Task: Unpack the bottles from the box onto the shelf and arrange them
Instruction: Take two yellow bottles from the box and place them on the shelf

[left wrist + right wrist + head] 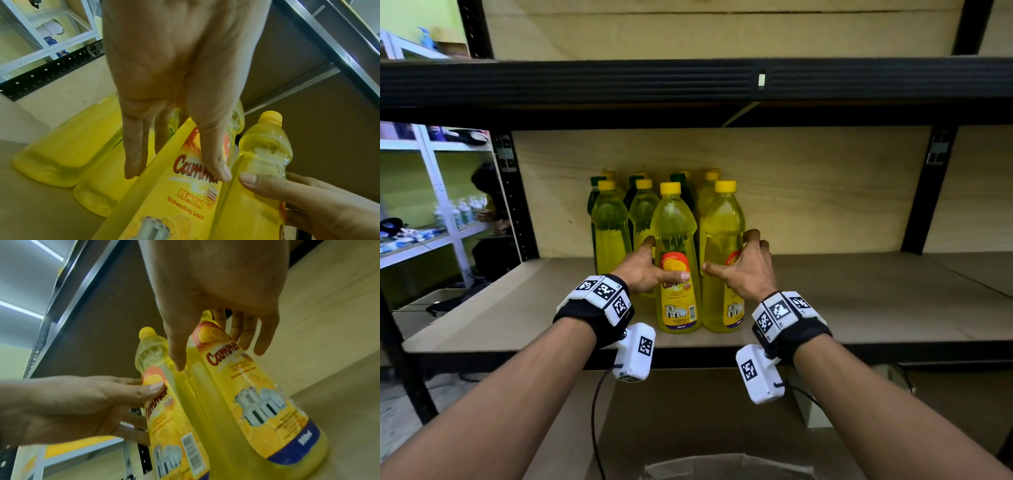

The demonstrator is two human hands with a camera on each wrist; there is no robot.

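Observation:
Two yellow lemon dish-soap bottles stand upright side by side at the front of the wooden shelf (859,301). My left hand (654,265) grips the left bottle (678,233), thumb on its label and fingers round its left side. My right hand (739,263) holds the right bottle (722,222), fingers round its right side. The left wrist view shows my left hand (176,173) on the labelled left bottle (185,203). The right wrist view shows my right hand (218,356) around the right bottle (257,402). Several more bottles (609,219), yellow and dark green, stand behind. The cardboard box (688,411) sits below.
The upper shelf beam (688,82) runs low overhead, with black uprights at left (517,198) and right (928,192). Bare shelf board stretches right of the bottles. A white rack (441,205) with small items and a person (486,192) are off to the left.

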